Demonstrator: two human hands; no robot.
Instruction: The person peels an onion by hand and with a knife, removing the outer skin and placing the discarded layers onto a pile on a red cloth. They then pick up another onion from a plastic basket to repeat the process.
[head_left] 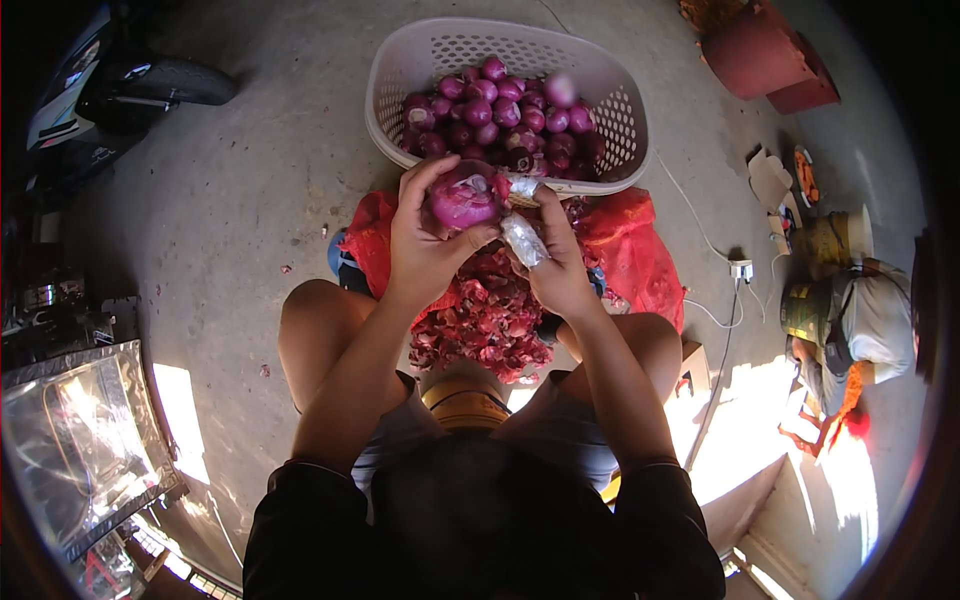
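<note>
My left hand is wrapped round a purple onion, held just in front of the basket's near rim. My right hand, with silvery wrapping on its thumb and index finger, pinches at the onion's right side, where a bit of reddish skin shows. Beyond both hands stands a pale perforated basket holding several purple onions. Beneath my hands, between the legs, lies a heap of loose red onion skins. Red mesh material spreads on both sides of the heap.
A white cable runs over the floor to a plug at the right. Farther right are a bucket and cloth. Red containers stand at the upper right. A motorcycle wheel is at the upper left, a clear plastic-covered item lower left.
</note>
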